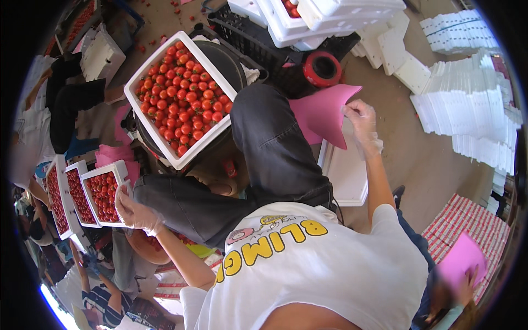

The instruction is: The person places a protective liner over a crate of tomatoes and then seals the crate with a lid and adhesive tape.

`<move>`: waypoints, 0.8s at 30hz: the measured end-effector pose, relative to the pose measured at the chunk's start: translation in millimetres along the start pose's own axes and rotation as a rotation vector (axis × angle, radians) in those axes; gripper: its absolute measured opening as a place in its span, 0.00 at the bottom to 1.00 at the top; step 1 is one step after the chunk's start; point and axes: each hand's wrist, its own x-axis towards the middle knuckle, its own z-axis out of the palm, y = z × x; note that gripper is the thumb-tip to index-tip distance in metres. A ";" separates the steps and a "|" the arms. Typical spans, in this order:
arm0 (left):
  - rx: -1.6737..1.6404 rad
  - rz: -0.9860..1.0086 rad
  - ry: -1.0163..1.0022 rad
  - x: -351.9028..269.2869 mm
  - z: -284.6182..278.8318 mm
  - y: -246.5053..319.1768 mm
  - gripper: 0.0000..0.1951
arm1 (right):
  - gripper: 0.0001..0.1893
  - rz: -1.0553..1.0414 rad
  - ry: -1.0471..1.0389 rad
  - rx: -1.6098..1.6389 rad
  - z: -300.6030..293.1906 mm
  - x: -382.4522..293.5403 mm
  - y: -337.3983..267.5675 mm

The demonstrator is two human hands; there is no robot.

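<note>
My right hand (362, 123), in a clear plastic glove, pinches the edge of a pink sheet (319, 109) beside my right knee. My left hand (135, 209), also gloved, is beside the near corner of a white foam box of tomatoes (103, 194); its fingers are curled, and whether they touch the box or hold anything is unclear. In front of my knees a larger white foam box (185, 161) full of small red tomatoes (181, 95) rests tilted in view on a round black support. A white foam tray or lid (344, 175) lies partly under the pink sheet.
Black crates (247, 39) carry stacked foam boxes (330, 16) ahead. A red ring-shaped object (322, 69) stands by them. White foam stacks (453, 99) fill the right side. Other people work at left and lower right, one hand (470, 284) there on a pink sheet. More pink sheets (115, 156) lie left.
</note>
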 end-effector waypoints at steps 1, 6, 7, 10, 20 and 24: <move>-0.092 -0.068 0.025 -3.2 12.0 22.8 0.12 | 0.06 -0.079 -0.010 0.107 1.6 4.9 -35.5; -0.640 -0.195 -0.494 -21.5 84.7 156.2 0.15 | 0.08 -0.428 -0.134 0.201 53.1 45.4 -179.9; -0.609 -0.102 -0.606 -19.3 92.0 159.2 0.20 | 0.08 -0.472 -0.212 0.284 75.3 51.8 -205.5; -0.846 0.112 -0.943 -5.1 136.7 177.8 0.39 | 0.06 -0.582 -0.370 0.348 121.7 57.4 -263.5; -1.192 -0.257 -0.909 24.8 119.0 134.7 0.44 | 0.07 -0.493 -0.768 0.471 253.3 57.5 -296.3; -1.098 -0.394 -0.839 21.4 119.5 110.2 0.40 | 0.08 -0.439 -0.805 0.443 280.8 61.7 -278.3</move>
